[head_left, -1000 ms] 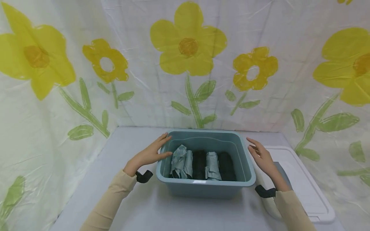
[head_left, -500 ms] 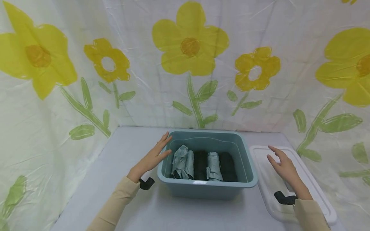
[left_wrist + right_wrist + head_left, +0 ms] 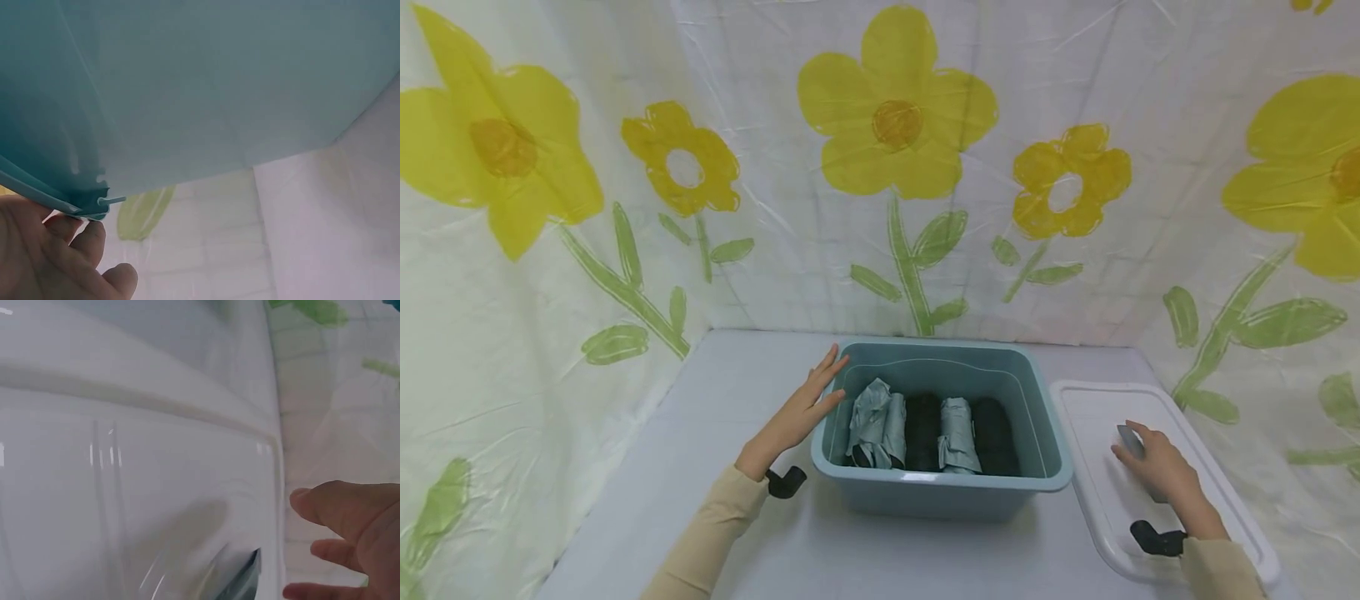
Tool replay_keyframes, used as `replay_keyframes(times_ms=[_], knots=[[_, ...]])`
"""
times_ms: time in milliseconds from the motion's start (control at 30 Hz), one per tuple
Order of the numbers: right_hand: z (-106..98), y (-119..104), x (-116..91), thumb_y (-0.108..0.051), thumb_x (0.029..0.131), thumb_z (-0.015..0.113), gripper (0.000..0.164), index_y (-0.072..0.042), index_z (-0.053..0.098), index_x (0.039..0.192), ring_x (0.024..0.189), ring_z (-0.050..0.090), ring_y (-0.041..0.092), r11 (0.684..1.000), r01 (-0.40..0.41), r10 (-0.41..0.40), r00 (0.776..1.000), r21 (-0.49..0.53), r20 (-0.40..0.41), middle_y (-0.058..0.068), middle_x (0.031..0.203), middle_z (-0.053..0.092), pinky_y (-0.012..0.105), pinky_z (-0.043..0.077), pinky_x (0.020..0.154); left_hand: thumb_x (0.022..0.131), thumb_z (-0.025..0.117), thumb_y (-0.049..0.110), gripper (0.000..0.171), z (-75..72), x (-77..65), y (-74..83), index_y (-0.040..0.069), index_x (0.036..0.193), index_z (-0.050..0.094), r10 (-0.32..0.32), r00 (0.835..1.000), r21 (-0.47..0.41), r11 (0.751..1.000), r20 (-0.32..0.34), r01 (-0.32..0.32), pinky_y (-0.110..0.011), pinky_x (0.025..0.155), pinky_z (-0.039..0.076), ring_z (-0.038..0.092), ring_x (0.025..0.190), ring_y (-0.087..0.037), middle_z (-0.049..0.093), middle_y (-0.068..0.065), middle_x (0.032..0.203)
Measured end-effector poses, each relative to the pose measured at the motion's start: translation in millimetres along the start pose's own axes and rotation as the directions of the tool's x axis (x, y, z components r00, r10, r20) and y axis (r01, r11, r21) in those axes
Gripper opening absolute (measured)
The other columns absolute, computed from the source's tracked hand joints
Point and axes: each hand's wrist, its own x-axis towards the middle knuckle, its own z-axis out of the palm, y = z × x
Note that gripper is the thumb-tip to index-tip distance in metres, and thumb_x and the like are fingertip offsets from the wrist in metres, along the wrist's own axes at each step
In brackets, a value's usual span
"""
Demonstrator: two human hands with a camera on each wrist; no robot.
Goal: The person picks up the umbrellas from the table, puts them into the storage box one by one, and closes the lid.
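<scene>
A blue-green plastic bin (image 3: 942,481) stands mid-table, holding a row of rolled bundles. Some are wrapped in shiny pale-blue material (image 3: 957,435), others are black rolls (image 3: 922,433). My left hand (image 3: 796,414) rests at the bin's left rim with fingers spread; in the left wrist view, fingertips sit right at the rim (image 3: 37,190). To the right, my right hand (image 3: 1168,472) is over a white lid (image 3: 1093,492), thumb and fingers apart around a flat grey item (image 3: 1131,442). The right wrist view shows that item (image 3: 245,580) below the hand, its kind unclear.
The lid lies flat on the pale table (image 3: 752,542), beside the bin's right side. Behind the table hangs a white curtain (image 3: 775,275) painted with yellow flowers, which also runs along both sides.
My right hand has moved from beside the bin's right rim rightward and down to the grey item on the lid. The left hand has stayed at the left rim.
</scene>
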Motion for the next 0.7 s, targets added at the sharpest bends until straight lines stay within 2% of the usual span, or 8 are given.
replay_keyframes(times_ms=[167, 233, 400, 500, 700], knots=[[10, 7, -3, -0.035, 0.087, 0.06, 0.068, 0.015, 0.037, 0.127, 0.103, 0.045, 0.058, 0.999, -0.039, 0.041, 0.997, -0.027, 0.065, 0.044, 0.118, 0.039, 0.06, 0.045, 0.072, 0.1, 0.041, 0.019, 0.052, 0.3, -3.0, -0.7, 0.016, 0.148, 0.02, -0.009, 1.0, -0.008, 1.0, 0.001, 0.009, -0.057, 0.111, 0.001, -0.003, 0.142, -0.031, 0.0, -0.004, 0.156], [14, 11, -4, -0.034, 0.086, 0.061, 0.068, 0.016, 0.038, 0.125, 0.101, 0.046, 0.059, 0.998, -0.047, 0.05, 0.996, -0.042, 0.068, 0.044, 0.117, 0.039, 0.06, 0.045, 0.072, 0.1, 0.04, 0.018, 0.052, 0.0, -4.0, -1.0, 0.014, 0.148, 0.021, -0.006, 1.0, -0.008, 1.0, 0.005, 0.006, -0.057, 0.11, -0.001, -0.002, 0.142, -0.031, 0.0, -0.005, 0.156], [19, 17, -4, -0.02, 0.083, 0.063, 0.057, 0.015, 0.041, 0.123, 0.094, 0.049, 0.057, 0.998, -0.032, 0.032, 0.999, -0.054, -0.001, 0.042, 0.112, 0.042, 0.058, 0.046, 0.067, 0.1, 0.04, 0.016, 0.052, -2.6, -3.9, -0.3, 0.012, 0.148, 0.021, 0.005, 1.0, -0.016, 1.0, 0.01, -0.005, -0.054, 0.11, -0.008, 0.001, 0.143, -0.028, -0.001, -0.003, 0.155], [18, 20, -3, -0.009, 0.08, 0.06, 0.05, 0.015, 0.044, 0.12, 0.088, 0.051, 0.052, 0.998, -0.024, 0.022, 0.999, -0.051, -0.043, 0.04, 0.107, 0.045, 0.055, 0.046, 0.064, 0.101, 0.039, 0.019, 0.052, -4.0, -2.7, 0.0, 0.014, 0.148, 0.02, 0.011, 1.0, -0.009, 1.0, 0.014, -0.011, -0.053, 0.111, -0.007, 0.002, 0.143, -0.026, -0.002, 0.0, 0.155], [13, 22, 0, -0.005, 0.077, 0.06, 0.047, 0.018, 0.048, 0.117, 0.083, 0.054, 0.047, 0.999, -0.028, 0.026, 0.999, -0.038, -0.036, 0.039, 0.102, 0.048, 0.049, 0.047, 0.063, 0.101, 0.037, 0.026, 0.051, -1.8, -1.8, -1.8, 0.016, 0.148, 0.02, 0.02, 1.0, -0.012, 1.0, 0.004, -0.02, -0.054, 0.111, -0.006, 0.002, 0.143, -0.026, -0.002, -0.001, 0.156]])
